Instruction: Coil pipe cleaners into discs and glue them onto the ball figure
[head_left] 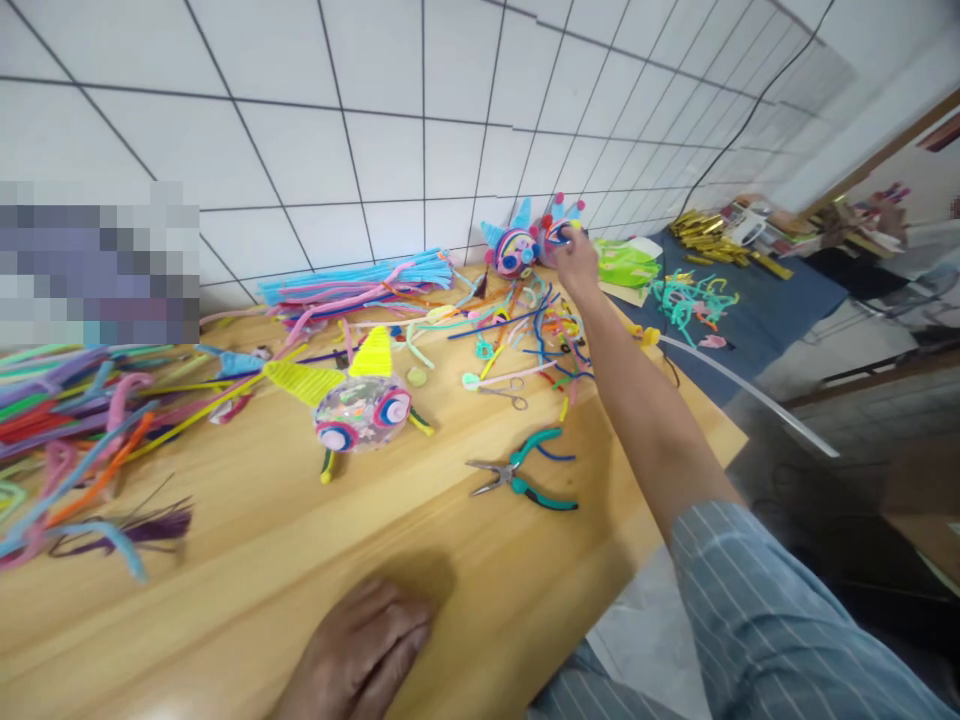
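Note:
My right hand [576, 258] reaches to the wall side of the table, its fingers closed on a small pompom-topped figure [553, 236]. Just left of it sits a pink and blue figure [514, 252] with blue pointed ears. My left hand [367, 640] rests on the wood near the front edge, fingers curled together, with nothing seen in it. Between the hands lie pliers [514, 475] with teal handles, jaws apart. A clear ball figure [364, 412] with yellow ears and ringed eyes stands left of the pliers.
Colourful pipe cleaners [67, 410] cover the left side, and a blue bundle [360, 278] lies along the tiled wall. Small scissors [514, 393] lie among loose pieces. On the right, a dark blue cloth [780, 310] bears gold strips [712, 238] and teal pieces [690, 303].

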